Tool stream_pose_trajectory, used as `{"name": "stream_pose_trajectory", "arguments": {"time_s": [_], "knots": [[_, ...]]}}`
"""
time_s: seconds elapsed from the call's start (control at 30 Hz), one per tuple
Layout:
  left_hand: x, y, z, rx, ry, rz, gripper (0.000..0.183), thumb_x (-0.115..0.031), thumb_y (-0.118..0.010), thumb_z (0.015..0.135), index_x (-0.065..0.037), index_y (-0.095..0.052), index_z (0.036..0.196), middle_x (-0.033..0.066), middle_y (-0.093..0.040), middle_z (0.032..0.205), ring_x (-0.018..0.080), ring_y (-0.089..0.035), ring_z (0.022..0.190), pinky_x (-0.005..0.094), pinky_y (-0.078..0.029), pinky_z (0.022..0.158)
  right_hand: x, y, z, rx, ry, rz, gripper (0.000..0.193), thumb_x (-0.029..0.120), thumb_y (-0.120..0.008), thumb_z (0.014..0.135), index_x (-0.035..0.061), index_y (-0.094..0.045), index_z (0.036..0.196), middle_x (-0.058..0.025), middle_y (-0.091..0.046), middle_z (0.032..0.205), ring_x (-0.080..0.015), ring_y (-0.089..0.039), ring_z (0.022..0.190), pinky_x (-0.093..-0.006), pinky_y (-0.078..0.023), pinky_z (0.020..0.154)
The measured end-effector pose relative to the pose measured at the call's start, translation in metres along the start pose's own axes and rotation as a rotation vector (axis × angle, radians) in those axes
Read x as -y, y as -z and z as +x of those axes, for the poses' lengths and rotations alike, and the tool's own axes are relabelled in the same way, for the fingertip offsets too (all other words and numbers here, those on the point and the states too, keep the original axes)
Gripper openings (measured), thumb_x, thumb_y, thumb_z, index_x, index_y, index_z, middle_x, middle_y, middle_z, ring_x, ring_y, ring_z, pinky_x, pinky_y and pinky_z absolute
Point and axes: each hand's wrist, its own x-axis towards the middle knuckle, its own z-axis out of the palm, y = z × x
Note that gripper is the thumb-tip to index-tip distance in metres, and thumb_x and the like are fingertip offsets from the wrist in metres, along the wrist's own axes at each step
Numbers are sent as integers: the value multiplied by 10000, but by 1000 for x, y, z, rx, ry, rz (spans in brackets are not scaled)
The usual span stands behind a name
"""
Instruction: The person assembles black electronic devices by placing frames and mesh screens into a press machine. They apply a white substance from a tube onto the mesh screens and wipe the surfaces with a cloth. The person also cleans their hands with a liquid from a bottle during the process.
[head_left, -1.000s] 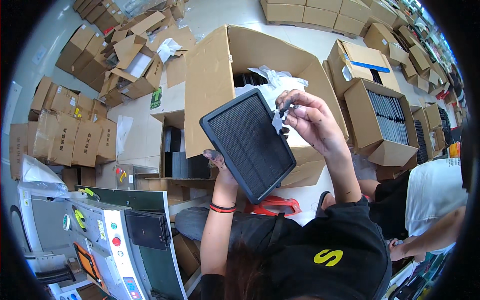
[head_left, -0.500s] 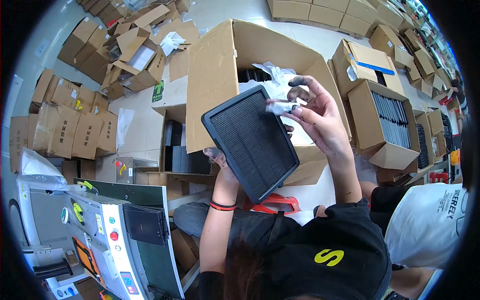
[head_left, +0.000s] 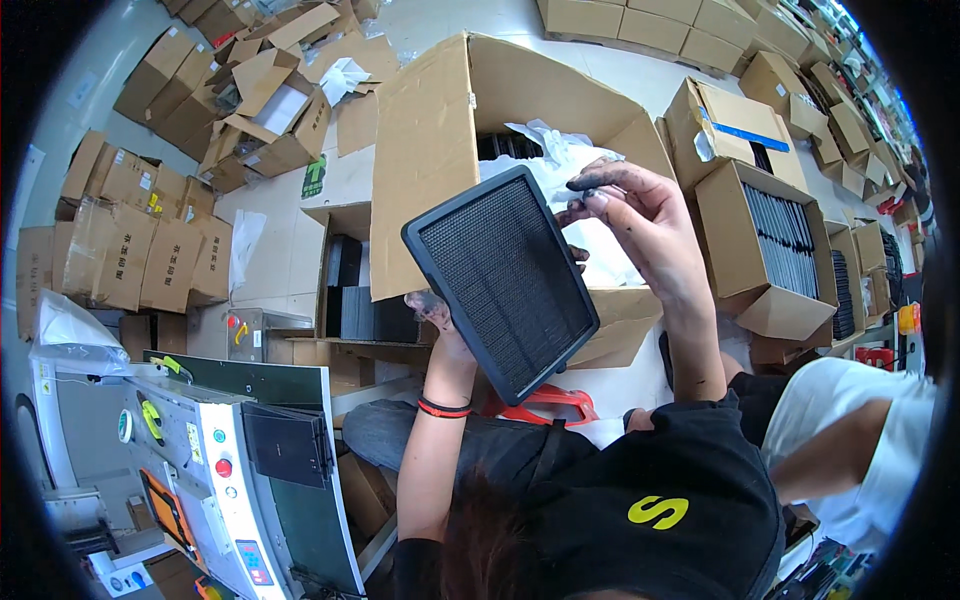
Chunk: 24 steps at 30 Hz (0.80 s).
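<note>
A black rectangular mesh panel [head_left: 508, 290] with a raised rim is held tilted in front of me. My left hand [head_left: 436, 312] is closed around it from beneath; fingertips show past its right edge, and the rest of the hand is hidden behind it. My right hand [head_left: 640, 205] is raised just beyond the panel's upper right edge, thumb and fingers pinched together. Anything between those fingertips is too small or hidden to name. Dark smudges mark the fingers of both hands. Behind the panel stands an open cardboard box [head_left: 425, 180] with white wrapping [head_left: 565, 155] and dark panels inside.
To my right, an open box [head_left: 738, 225] holds a row of upright dark panels. A machine [head_left: 215, 450] with a red button stands at lower left. Stacked cartons [head_left: 135, 260] sit farther left. A person in a white shirt [head_left: 825, 410] is close on my right.
The white crumpled piece that was in my right fingers above the mesh no longer shows there. That hand has shifted slightly right, off the panel. The person at right now has a forearm across.
</note>
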Motion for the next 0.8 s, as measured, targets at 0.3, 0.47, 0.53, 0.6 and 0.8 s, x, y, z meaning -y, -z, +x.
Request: {"name": "stream_pose_trajectory", "arguments": {"time_s": [0.3,0.47,0.53,0.6,0.8], "knots": [[2,4,1,5,24,-46,835,-671,-279,843,-57,-214,1405,190,-336,1371,329,-457,1169,442,-435,951,-1,4,4,-3,-66,319,302,70,-571,866,-58,-526,1136,-151,-592,1053,-204,-615,931,-312,-529,795],[2,2,2,38,34,-103,857,-693,-282,827,-65,-212,1407,191,-323,1381,331,-451,1177,449,-429,955,-10,12,4,-14,-77,530,256,93,-517,907,-35,-500,1128,-147,-590,1056,-239,-611,979,-298,-551,758],[2,2,-1,35,35,-121,866,-702,-283,821,-69,-212,1408,192,-317,1385,332,-448,1180,452,-427,957,-8,6,5,-62,-65,473,216,95,-503,915,-7,-505,1106,-133,-594,1026,-235,-611,972,-292,-552,743],[2,2,-3,21,28,-121,875,-710,-284,815,-72,-211,1409,192,-312,1389,333,-446,1183,454,-425,958,-9,-1,4,-125,-34,446,210,96,-497,918,-1,-504,1105,-123,-596,1007,-217,-614,947,-286,-549,742],[6,10,-10,-197,-38,174,989,-809,-262,733,-97,-202,1416,207,-280,1406,355,-421,1204,473,-404,968,-16,-5,-16,-228,40,316,212,73,-504,908,5,-510,1108,-66,-589,953,-104,-571,800,-227,-499,644]]}}
